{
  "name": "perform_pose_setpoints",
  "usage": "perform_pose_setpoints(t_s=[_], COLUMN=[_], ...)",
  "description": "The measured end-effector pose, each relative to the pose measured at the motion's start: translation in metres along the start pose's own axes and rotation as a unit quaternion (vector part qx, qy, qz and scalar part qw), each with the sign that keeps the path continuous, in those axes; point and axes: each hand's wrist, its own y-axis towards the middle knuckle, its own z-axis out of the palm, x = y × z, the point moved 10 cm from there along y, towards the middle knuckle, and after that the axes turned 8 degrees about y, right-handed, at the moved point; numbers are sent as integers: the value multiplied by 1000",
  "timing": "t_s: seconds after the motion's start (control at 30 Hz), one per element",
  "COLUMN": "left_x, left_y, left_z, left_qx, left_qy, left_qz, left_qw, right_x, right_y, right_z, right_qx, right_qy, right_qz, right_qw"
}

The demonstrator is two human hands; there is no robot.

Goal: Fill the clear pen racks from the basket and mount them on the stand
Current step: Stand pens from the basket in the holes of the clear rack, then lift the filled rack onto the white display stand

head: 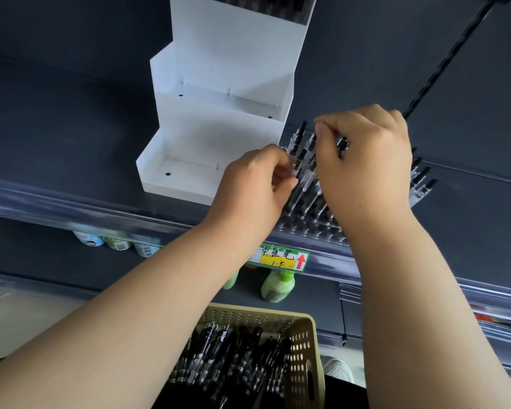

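clear pen rack point(310, 228) sits at the front lip of the dark shelf point(71, 143), just beside the white stand point(219, 134) on its right. bare shelf left of the stand and right of the rack. left hand point(254, 184) pinches a pen point(299, 162) over the rack's left rows; right hand point(366, 166) is curled round another pen point(342, 146) and covers the right rows. basket point(304, 326) of black pens point(233, 361) below, between the forearms. green bottle point(278, 286) one shelf down. price tag point(281, 258): handwritten "中性笔 1.5", red up arrow.

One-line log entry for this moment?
filling clear pen rack | left hand pinches pen | right hand grips pens | basket stocked | white stand lower tiers empty
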Motion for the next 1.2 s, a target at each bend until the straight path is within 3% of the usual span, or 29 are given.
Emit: perform_pose_setpoints(t_s=[0.27, 0.47, 0.57, 0.7, 0.83, 0.97, 1.07, 1.2], left_x=[4, 19, 26, 38, 39, 37, 36, 36], left_y=[-3, -4, -3, -15, -27, -31, -32, -32], left_z=[1, 7, 6, 11, 17, 32, 43, 52], left_qx=[-3, 46, 83, 168, 183, 205, 223, 226], left_qy=[-17, 62, 127, 200, 243, 275, 306, 337], left_qz=[-10, -32, -33, -44, -19, -3, 13, 20], left_qw=[1000, 997, 988, 964, 952, 940, 925, 914], right_x=[-3, 12, 33, 44, -15, -105, -151, -170], right_y=[0, -5, -17, -59, -102, -127, -123, -122], right_z=[-8, -16, -6, 29, 38, 8, -16, -5], right_qx=[-4, 15, 96, 304, 427, 459, 386, 344], right_qy=[10, 23, 42, 32, -41, -140, -173, -108], right_qz=[7, -9, -45, -56, 79, 252, 308, 302], right_qw=[1000, 1000, 994, 951, 900, 840, 852, 882])
